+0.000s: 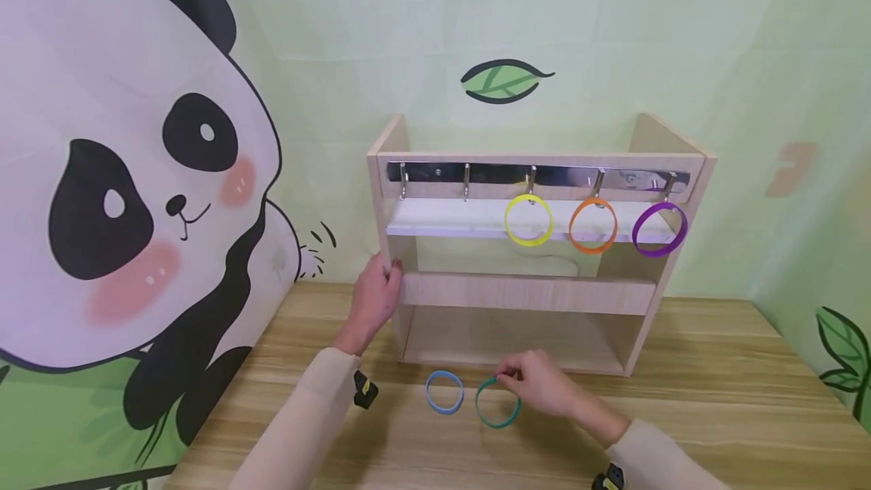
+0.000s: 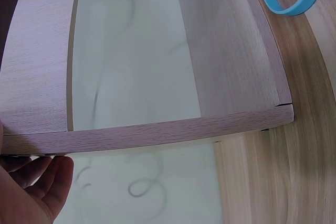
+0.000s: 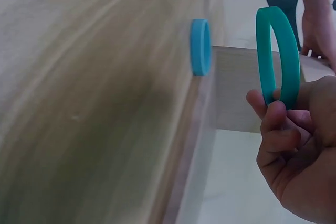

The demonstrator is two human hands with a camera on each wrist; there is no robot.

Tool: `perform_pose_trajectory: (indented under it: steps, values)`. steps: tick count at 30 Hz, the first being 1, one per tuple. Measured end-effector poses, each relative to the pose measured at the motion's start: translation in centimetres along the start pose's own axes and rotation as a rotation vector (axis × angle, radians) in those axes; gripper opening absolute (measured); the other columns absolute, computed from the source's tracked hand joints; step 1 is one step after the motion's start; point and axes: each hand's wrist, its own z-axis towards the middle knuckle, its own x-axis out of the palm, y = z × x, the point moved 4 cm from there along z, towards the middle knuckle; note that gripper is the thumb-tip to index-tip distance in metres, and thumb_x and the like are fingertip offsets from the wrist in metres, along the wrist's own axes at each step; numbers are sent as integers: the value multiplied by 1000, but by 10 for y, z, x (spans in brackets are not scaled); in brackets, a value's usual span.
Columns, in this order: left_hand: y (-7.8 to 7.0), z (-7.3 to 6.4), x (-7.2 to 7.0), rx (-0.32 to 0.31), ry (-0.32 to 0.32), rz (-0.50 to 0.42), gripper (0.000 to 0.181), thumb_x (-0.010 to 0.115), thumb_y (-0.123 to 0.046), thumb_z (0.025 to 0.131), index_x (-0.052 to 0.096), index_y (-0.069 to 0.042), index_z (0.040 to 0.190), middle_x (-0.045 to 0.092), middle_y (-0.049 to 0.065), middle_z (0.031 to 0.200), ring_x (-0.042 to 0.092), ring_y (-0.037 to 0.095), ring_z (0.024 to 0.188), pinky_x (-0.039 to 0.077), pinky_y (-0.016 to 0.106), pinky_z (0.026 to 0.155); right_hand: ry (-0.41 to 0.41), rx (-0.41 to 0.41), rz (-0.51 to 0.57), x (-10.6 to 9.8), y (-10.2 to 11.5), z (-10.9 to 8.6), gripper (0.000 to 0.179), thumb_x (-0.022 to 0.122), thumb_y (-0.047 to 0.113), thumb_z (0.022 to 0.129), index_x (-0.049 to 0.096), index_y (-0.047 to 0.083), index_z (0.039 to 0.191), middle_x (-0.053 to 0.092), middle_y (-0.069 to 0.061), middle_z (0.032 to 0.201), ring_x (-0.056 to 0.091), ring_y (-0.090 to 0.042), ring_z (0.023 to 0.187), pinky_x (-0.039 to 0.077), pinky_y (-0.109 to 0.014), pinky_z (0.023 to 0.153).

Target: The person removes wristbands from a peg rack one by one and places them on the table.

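Observation:
My right hand (image 1: 540, 384) pinches a green silicone wristband (image 3: 290, 59) between thumb and fingers, at the band's upper right in the head view. A blue wristband (image 1: 444, 392) lies on the wooden table to its left. With my left hand (image 1: 376, 297) I grip the left side panel of a light wooden rack (image 1: 527, 292), and some of those fingers are hidden by the panel in the head view. Yellow (image 1: 528, 220), orange (image 1: 593, 226) and purple (image 1: 659, 230) wristbands hang from hooks on the rack's metal strip (image 1: 500, 174).
Two bare hooks (image 1: 466, 181) are at the left of the strip. Below them runs a white shelf (image 1: 476, 219). The rack stands on the wood-grain table (image 1: 714, 399), before a pale green cloth backdrop (image 1: 762, 82) printed with a panda (image 1: 136, 172).

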Motion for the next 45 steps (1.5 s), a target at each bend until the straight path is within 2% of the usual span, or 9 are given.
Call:
perform_pose_trajectory:
  steps: [12, 17, 26, 31, 39, 45]
  values:
    - [-1, -1, 0, -19, 12, -11, 33, 38, -31, 100, 53, -5, 115, 56, 14, 109, 58, 29, 95, 53, 45, 75, 60, 38, -17, 17, -19, -4, 8, 64, 4, 86, 70, 8, 89, 65, 3, 79, 54, -5, 68, 46, -21, 58]
    - [-1, -1, 0, -13, 4, -9, 32, 39, -30, 99, 54, -5, 112, 57, 14, 105, 58, 29, 92, 53, 44, 73, 75, 6, -28, 22, -20, -5, 8, 64, 3, 85, 70, 7, 89, 67, 0, 81, 59, -7, 73, 48, -22, 63]
    - [1, 0, 1, -21, 9, -9, 34, 38, -31, 99, 53, -6, 117, 56, 14, 109, 58, 28, 95, 53, 45, 75, 74, -19, -52, 27, -20, -3, 7, 66, 3, 84, 69, 5, 89, 68, -2, 82, 62, -10, 75, 50, -25, 67]
    - [0, 0, 1, -17, -1, -4, 31, 39, -30, 99, 55, -6, 111, 57, 13, 106, 58, 28, 92, 53, 44, 73, 73, 0, -60, 30, -24, 1, 6, 65, 3, 84, 69, 5, 89, 68, -1, 81, 61, -8, 73, 50, -23, 66]
    - [-1, -2, 0, -8, 8, -4, 33, 38, -29, 100, 53, -5, 117, 56, 14, 110, 57, 28, 95, 52, 45, 76, 55, 6, -85, 32, -33, 7, 6, 64, 3, 85, 69, 6, 89, 67, 1, 80, 60, -8, 73, 50, -25, 66]
    - [-1, -1, 0, -8, 7, -7, 33, 38, -30, 100, 53, -5, 116, 57, 14, 108, 58, 28, 93, 53, 44, 75, 33, 24, -99, 33, -38, 14, 6, 65, 3, 85, 69, 7, 88, 66, 3, 81, 60, -9, 74, 50, -25, 67]
